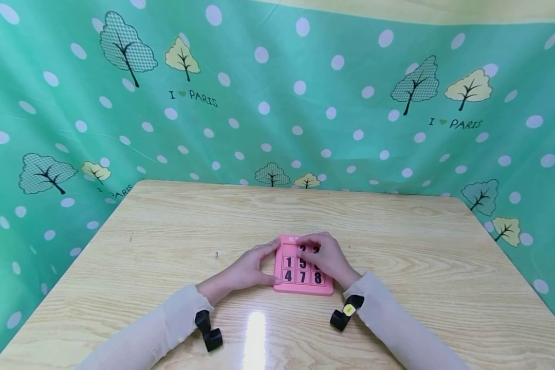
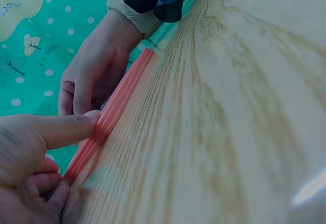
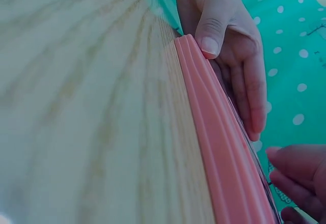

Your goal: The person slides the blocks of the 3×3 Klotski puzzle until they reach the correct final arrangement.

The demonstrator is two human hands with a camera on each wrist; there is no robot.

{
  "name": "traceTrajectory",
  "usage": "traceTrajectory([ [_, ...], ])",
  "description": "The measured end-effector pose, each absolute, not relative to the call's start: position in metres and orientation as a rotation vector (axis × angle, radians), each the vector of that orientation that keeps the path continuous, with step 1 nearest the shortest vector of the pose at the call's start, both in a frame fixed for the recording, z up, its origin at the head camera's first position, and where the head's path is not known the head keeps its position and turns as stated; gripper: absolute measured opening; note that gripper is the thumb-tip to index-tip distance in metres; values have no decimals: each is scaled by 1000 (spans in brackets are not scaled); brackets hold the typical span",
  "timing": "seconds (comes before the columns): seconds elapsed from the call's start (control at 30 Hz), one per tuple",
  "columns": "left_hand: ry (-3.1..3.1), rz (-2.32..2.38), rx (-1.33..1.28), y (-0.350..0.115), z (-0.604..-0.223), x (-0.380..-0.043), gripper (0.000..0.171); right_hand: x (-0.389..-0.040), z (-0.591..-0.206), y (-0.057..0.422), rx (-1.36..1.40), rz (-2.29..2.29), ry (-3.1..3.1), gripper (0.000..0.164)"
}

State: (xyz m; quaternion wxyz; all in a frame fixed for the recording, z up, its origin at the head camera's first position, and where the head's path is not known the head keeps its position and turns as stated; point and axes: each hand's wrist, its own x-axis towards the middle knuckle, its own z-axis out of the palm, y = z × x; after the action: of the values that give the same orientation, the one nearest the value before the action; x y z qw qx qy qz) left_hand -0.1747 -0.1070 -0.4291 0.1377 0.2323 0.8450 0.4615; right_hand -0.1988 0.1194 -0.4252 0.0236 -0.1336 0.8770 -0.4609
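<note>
A pink number slide puzzle (image 1: 305, 289) lies flat on the wooden table, white lettering along its top border. Its bottom row reads 4, 7, 8; 1 and 5 show in the middle row, and 2 and 3 are partly covered in the top row. The top-left space holds no tile. My left hand (image 1: 250, 266) grips the puzzle's left side, thumb at the lower corner and fingers farther up. Over the upper tiles my right hand (image 1: 325, 255) is bent, thumb and index fingertips around the 2 tile; its other fingers hide part of the right column.
The pale wooden table (image 1: 176, 221) stretches around the puzzle on all sides. Behind it hangs a green dotted curtain (image 1: 277, 128) with tree prints. Each sleeve carries a black wrist camera (image 1: 208, 331) near the tabletop. A bright light reflection shows at the front.
</note>
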Motion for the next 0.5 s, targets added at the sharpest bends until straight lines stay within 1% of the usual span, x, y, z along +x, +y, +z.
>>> traceTrajectory([
  [0.23, 2442, 1334, 669, -107, -428, -174, 89, -187, -427, 122, -432, -1477, 2656, 25],
  [0.5, 2438, 1339, 673, -107, -428, -174, 89, -181, -429, 120, -481, -1378, 2708, 26],
])
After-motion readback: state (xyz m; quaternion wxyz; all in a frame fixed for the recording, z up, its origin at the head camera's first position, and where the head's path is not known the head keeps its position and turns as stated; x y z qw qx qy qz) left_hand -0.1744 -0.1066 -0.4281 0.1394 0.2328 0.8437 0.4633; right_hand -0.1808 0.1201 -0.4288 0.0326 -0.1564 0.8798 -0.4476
